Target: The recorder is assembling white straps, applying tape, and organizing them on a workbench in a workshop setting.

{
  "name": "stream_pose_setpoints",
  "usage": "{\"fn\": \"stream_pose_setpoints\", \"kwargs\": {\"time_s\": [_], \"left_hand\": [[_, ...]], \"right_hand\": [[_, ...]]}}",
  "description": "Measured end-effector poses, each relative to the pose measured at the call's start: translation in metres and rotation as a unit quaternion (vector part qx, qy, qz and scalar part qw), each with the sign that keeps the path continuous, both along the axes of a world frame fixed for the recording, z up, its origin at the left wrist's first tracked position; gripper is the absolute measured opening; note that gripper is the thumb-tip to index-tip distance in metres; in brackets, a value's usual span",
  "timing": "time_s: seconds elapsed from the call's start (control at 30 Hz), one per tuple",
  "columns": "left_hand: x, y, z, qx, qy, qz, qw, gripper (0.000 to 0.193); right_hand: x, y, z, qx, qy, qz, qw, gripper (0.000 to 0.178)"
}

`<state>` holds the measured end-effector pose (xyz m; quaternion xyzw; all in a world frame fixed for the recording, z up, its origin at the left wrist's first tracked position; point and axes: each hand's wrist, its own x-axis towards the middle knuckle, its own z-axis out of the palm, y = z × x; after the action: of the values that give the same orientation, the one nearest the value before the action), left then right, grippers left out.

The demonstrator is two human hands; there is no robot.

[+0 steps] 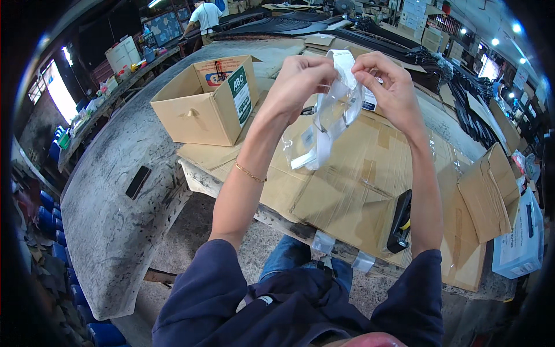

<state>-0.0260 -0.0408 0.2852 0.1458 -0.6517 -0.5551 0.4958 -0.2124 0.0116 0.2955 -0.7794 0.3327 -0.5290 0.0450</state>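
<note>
Both my hands are raised over the cardboard-covered table, pinching the top of a clear plastic bag (348, 104). A folded white strap (321, 147) shows inside or against the bag and hangs down below my fingers. My left hand (303, 81) grips the left upper edge with its fingers closed. My right hand (388, 84) pinches the right upper edge between thumb and fingers. Behind the bag a small dark object (309, 110) and a white-and-blue item (369, 103) are partly hidden.
An open cardboard box (191, 118) stands at left, near a phone (138, 182). A black tape dispenser (399, 222) lies on the cardboard sheet (329, 202). At right are another open box (488, 194) and a pale blue container (520, 237). A person (205, 20) stands far off.
</note>
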Motion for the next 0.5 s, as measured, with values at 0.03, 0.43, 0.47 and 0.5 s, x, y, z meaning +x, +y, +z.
{"fn": "stream_pose_setpoints", "kwargs": {"time_s": [0.03, 0.43, 0.47, 0.5], "left_hand": [[-0.002, 0.000, 0.000, 0.000, 0.000, -0.001, 1.000, 0.020], [-0.003, 0.009, 0.002, -0.057, -0.045, 0.096, 0.993, 0.022], [-0.002, 0.009, 0.005, -0.077, -0.052, 0.094, 0.991, 0.023], [-0.001, 0.011, 0.008, -0.095, -0.059, 0.094, 0.989, 0.023]], "right_hand": [[-0.001, 0.001, 0.001, 0.000, 0.000, -0.001, 1.000, 0.007], [0.008, 0.022, 0.044, -0.064, 0.324, -0.119, 0.937, 0.013], [0.008, 0.024, 0.049, -0.037, 0.314, -0.105, 0.943, 0.012], [0.009, 0.024, 0.051, -0.010, 0.304, -0.089, 0.949, 0.011]]}}
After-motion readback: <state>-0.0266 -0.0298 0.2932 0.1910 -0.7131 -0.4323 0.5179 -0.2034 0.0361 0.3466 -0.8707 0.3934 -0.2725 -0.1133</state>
